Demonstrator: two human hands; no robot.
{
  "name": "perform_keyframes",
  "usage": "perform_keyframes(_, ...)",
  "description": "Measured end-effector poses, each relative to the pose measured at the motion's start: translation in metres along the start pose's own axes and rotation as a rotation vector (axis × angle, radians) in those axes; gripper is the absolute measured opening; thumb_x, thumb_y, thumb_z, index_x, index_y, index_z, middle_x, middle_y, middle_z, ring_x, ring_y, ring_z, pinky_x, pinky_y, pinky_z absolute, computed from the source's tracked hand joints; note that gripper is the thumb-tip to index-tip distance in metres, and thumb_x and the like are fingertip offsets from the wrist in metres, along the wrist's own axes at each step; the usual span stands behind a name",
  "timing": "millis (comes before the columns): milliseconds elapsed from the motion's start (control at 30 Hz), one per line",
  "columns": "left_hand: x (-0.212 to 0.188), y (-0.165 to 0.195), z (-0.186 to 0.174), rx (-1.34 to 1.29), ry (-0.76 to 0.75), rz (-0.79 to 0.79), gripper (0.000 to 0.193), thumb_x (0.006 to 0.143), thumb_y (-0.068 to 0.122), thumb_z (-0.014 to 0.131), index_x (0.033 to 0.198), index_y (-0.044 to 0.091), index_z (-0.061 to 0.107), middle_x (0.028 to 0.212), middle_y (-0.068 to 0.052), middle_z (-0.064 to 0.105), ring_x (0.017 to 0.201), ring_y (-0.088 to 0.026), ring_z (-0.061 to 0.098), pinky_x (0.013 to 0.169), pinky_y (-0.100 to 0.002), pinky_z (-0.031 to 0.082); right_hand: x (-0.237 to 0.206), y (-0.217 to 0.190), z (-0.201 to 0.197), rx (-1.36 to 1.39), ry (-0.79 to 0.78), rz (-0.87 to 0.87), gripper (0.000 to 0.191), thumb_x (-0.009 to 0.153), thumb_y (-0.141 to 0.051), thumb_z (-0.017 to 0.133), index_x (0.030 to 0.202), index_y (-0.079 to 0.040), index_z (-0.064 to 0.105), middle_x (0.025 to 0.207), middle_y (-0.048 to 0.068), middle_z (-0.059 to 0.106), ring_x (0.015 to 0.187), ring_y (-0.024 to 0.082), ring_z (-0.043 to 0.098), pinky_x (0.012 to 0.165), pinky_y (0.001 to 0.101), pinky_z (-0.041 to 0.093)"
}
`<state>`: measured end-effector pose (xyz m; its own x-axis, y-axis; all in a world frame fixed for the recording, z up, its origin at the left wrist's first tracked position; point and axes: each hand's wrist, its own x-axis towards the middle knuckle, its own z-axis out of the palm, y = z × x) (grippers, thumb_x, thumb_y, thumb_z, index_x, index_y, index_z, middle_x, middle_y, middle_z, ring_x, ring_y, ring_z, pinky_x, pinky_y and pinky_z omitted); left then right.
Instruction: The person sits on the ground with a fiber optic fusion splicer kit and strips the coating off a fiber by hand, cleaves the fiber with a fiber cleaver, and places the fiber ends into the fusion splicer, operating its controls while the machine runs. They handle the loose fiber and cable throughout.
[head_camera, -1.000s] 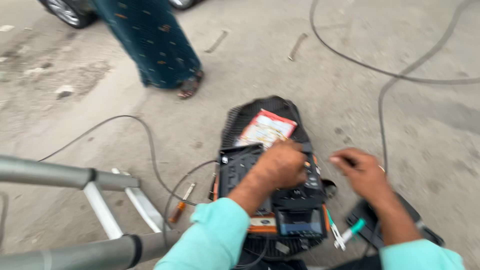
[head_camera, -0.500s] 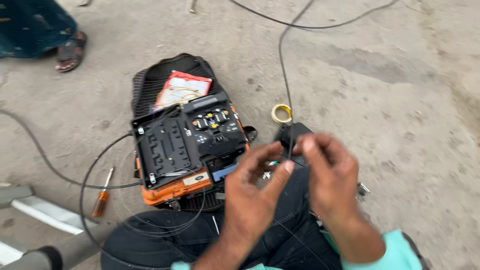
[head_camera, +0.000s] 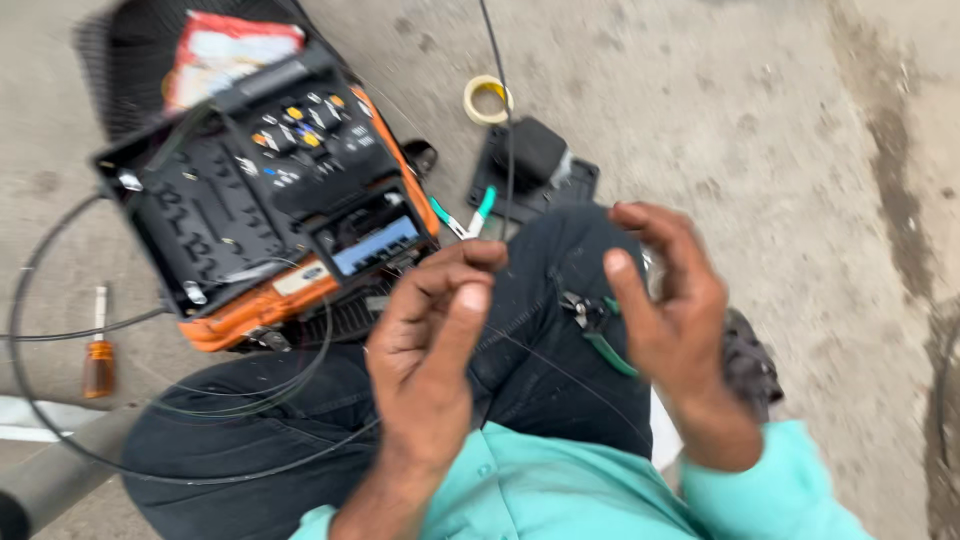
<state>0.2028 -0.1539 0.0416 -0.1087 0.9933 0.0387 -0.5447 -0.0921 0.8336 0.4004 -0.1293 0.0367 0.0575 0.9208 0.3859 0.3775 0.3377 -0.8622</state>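
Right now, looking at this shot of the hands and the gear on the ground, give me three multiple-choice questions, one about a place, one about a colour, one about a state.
1. Where does the tape roll lie?
A. On the concrete beyond the black block
B. On the person's lap
C. Inside the machine

2. What colour is the screwdriver handle?
A. Blue
B. Amber orange
C. White

3. How is the orange-edged machine?
A. Shut
B. Wrapped in cloth
C. Lid open, small screen lit

Answers:
1 A: it sits on bare ground past the black block.
2 B: the handle shows amber at the left edge.
3 C: the keys and blue screen are exposed, in front of the left hand and right hand.
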Motion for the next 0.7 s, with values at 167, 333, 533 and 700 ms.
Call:
perform_keyframes(167, -0.002, 0.008, -0.005, 0.125, -0.081, -0.298, 0.009, 0.099, 0.005, 0.067, 0.105, 0.001, 0.072, 0.084, -0.002, 0.067, 0.074, -0.005, 0.058, 0.066, -0.021, 0.049, -0.013, 0.030, -0.026, -0.766, -0.464, 0.007, 0.082, 0.065, -0.032, 0.090, 0.137, -0.007, 0.058, 0.128, 0.022, 0.057, 0.113, 0.041, 0.058, 0.092, 0.0465, 0.050)
perform_keyframes(333, 0.004, 0.011, 0.004, 0.481, -0.146, -0.398, 0.010, 0.090, 0.007, 0.076, 0.096, -0.001, 0.078, 0.067, 0.003, 0.063, 0.057, 0.001, 0.046, 0.048, -0.018, 0.037, -0.032, 0.039, -0.030, -0.557, -0.511, 0.285, 0.071, 0.070, -0.016, 0.082, 0.138, -0.012, 0.061, 0.119, 0.013, 0.063, 0.108, 0.031, 0.064, 0.089, 0.0428, 0.054)
perform_keyframes(533, -0.003, 0.019, 0.012, 0.464, -0.144, -0.245, 0.005, 0.090, 0.001, 0.076, 0.092, -0.003, 0.077, 0.072, 0.004, 0.067, 0.062, 0.003, 0.052, 0.051, -0.016, 0.041, -0.028, 0.017, -0.038, 0.482, -0.534, 0.525, 0.047, 0.083, -0.005, 0.056, 0.130, 0.002, 0.061, 0.118, 0.010, 0.069, 0.116, 0.018, 0.063, 0.102, 0.0319, 0.049)
perform_keyframes(700, -0.015, 0.021, 0.019, 0.455, -0.065, -0.213, 0.004, 0.085, -0.002, 0.078, 0.085, -0.003, 0.074, 0.069, 0.004, 0.065, 0.060, 0.004, 0.050, 0.050, -0.016, 0.040, -0.034, -0.011, -0.023, 0.427, -0.575, 0.533, 0.020, 0.102, -0.003, 0.054, 0.121, 0.000, 0.058, 0.107, 0.006, 0.060, 0.102, 0.011, 0.055, 0.092, 0.0286, 0.048)
